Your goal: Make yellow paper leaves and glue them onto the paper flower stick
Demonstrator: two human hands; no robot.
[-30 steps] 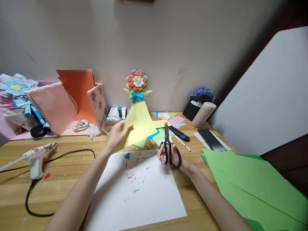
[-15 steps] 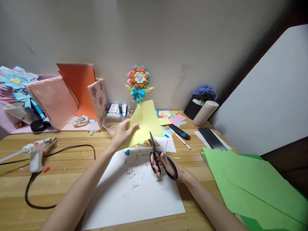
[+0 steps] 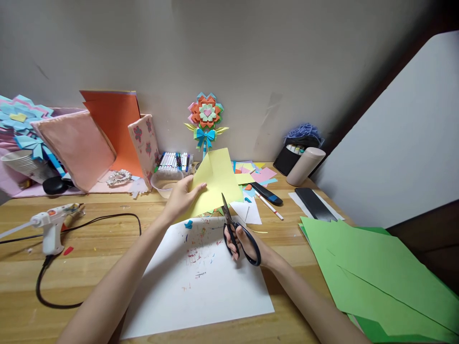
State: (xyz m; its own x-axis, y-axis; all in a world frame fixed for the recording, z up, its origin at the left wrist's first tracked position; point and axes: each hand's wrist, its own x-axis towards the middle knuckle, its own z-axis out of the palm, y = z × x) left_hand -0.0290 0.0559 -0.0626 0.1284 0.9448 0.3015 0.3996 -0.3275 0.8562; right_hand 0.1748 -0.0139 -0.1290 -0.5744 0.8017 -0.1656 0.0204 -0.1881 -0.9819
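A sheet of yellow paper [image 3: 217, 179] is pinched at its left side by my left hand [image 3: 182, 198], thumb on top. My right hand [image 3: 236, 241] has its fingers through the handles of black-handled scissors [image 3: 228, 217]. Their blades point up at the paper's lower edge; from here I cannot tell whether they cut into it. Beneath both hands lies a large white sheet [image 3: 201, 301] marked with coloured streaks, with a small blue paper scrap [image 3: 188, 224] near its top edge.
On the left sits a white glue gun [image 3: 53, 229] with a black cable. A paper flower [image 3: 206, 114] stands at the back beside markers [image 3: 174, 161]. Right of centre are a box cutter [image 3: 267, 193], a phone [image 3: 315, 204], a beige cylinder [image 3: 306, 166] and green sheets [image 3: 380, 272].
The scissors' blades have closed slightly and shifted a little left against the paper's lower edge. My left hand keeps its hold on the yellow paper. The whole view has shifted slightly.
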